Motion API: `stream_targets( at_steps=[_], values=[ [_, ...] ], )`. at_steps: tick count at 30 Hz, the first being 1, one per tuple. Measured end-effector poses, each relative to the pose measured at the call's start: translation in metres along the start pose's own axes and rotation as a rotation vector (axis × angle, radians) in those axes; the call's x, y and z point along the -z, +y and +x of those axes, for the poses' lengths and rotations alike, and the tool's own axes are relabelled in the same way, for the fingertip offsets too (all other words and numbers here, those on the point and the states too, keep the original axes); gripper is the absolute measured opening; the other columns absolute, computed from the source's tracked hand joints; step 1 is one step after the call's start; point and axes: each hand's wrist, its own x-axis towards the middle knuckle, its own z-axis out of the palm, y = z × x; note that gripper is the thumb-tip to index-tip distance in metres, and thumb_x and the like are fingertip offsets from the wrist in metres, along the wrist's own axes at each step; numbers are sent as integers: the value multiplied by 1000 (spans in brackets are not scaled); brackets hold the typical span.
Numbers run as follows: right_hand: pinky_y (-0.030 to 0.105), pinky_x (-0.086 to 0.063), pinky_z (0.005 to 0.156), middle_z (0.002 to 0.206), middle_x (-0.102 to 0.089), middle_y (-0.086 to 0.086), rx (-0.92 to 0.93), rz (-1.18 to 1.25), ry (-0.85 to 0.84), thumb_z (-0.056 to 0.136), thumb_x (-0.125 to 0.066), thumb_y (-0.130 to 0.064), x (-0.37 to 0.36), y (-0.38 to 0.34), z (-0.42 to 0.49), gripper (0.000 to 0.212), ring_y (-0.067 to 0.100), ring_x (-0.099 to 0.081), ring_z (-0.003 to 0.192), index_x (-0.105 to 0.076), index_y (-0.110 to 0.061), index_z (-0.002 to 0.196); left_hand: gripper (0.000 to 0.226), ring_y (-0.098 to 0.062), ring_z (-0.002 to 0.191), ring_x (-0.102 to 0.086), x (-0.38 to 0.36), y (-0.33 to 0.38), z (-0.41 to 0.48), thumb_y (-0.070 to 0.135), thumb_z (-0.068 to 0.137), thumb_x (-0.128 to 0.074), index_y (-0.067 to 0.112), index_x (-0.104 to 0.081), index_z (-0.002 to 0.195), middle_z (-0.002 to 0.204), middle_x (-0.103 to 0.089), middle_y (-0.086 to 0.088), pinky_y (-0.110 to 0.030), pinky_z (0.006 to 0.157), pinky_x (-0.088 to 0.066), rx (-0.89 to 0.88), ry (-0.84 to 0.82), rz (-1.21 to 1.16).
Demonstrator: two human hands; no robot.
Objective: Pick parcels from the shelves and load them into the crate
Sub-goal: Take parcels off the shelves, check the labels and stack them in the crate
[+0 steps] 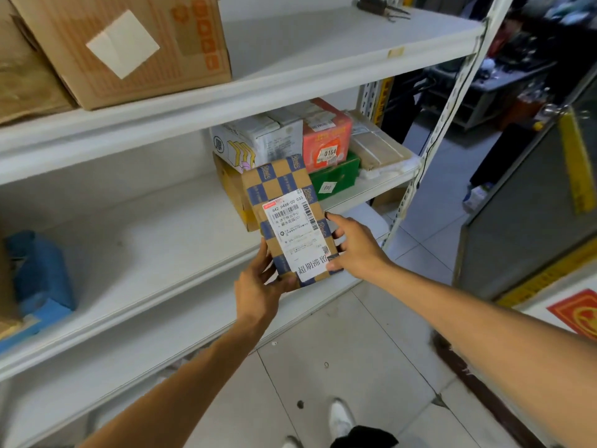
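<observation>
Holding the flat brown-and-blue chequered cardboard parcel (290, 221) with a white shipping label, I have it off the boards, in the air just in front of the white metal middle shelf (145, 253). Its long axis runs near upright, top end tipped away towards the shelf, label facing me. My left hand (258, 286) grips the lower left corner, thumb on the face and fingers curled beneath. My right hand (355, 247) pinches the right long edge, thumb on the label's bottom corner. Both hands sit at the near, low end, so the parcel's length reaches up and away from the grip. Close behind it stand a white printed carton (258, 140), a red box (326, 137) and a green box (336, 176). The crate is out of view (so which way to swing I cannot tell).
</observation>
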Motion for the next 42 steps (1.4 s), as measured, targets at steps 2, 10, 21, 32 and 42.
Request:
stream_targets(
  at_steps=[2, 10, 21, 32, 42],
  values=[
    [32, -60, 68, 111, -50, 3, -26, -18, 55, 65, -81, 9, 10, 9, -6, 89, 25, -65, 94, -47, -24, 140, 82, -9, 110, -56, -10, 3, 8, -7, 80, -72, 24, -37, 148, 120, -61, 17, -17, 79, -51, -6, -66, 30],
    [38, -61, 73, 121, -63, -1, -164, 126, 323, 64, -79, 10, 75, 77, -71, 88, 19, -67, 95, -48, -23, 140, 76, 0, 101, -61, -111, 7, 23, -11, 79, -70, 40, -49, 131, 110, -63, 31, -6, 68, -53, -111, -400, 122],
    [33, -61, 72, 128, -60, 1, -577, 277, 856, 71, -76, 11, 151, 182, -249, 83, 19, -66, 97, -46, -25, 140, 88, 3, 105, -60, -317, 5, -52, -6, 71, -72, 53, -48, 131, 113, -66, 28, -16, 79, -53, -280, -989, 268],
    [16, -40, 100, 140, -52, -1, -906, 352, 1364, 70, -76, 8, 101, 215, -423, 89, 15, -47, 127, -39, -16, 148, 88, 19, 102, -47, -424, -31, -193, -5, 74, -74, 41, -38, 140, 95, -49, 52, 6, 71, -39, -301, -1581, 352],
    [38, -56, 89, 118, -61, -8, -1077, 471, 1751, 65, -75, 12, 84, 218, -483, 85, 14, -58, 113, -50, -24, 138, 86, 1, 111, -47, -493, -36, -269, -7, 76, -74, 30, -40, 146, 119, -48, 25, 7, 68, -36, -338, -1979, 429]
  ],
)
